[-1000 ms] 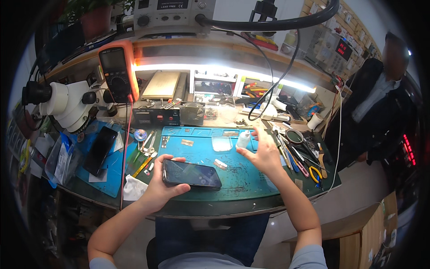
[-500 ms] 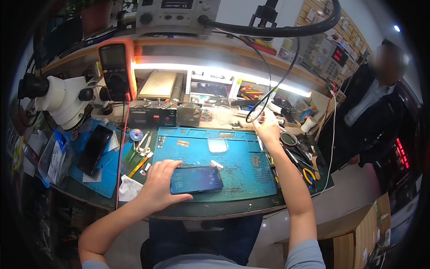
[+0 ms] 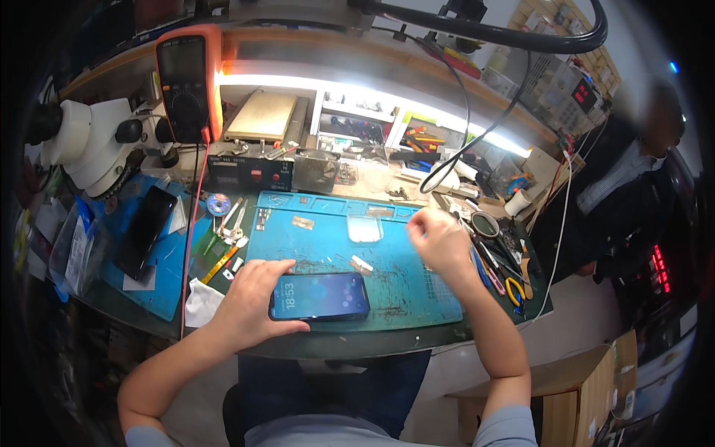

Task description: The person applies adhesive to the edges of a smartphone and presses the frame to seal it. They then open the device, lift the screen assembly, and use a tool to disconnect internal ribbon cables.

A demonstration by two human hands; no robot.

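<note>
A smartphone (image 3: 328, 296) with its screen lit lies lengthwise on the blue repair mat (image 3: 402, 298), near the front edge. My left hand (image 3: 249, 298) grips its left end, thumb along the near side and fingers at the far corner. Over the right part of the mat hangs my right hand (image 3: 441, 244), fingers curled together and slightly blurred; whether something small is between them cannot be made out. A clear shallow plastic box (image 3: 365, 229) sits beyond the phone. Between box and phone lies a small white strip (image 3: 363, 263).
Pliers (image 3: 515, 290) and other hand tools crowd the right edge. To the left are a second, dark phone (image 3: 147, 232), a solder spool (image 3: 218, 205), a white cloth (image 3: 202, 303) and a microscope (image 3: 93, 141). An orange multimeter (image 3: 191, 86) stands behind. A person (image 3: 633, 179) is at the right.
My right hand has come back from the cluttered rear of the bench to above the mat. My left hand stays on the phone; the view has shifted slightly.
</note>
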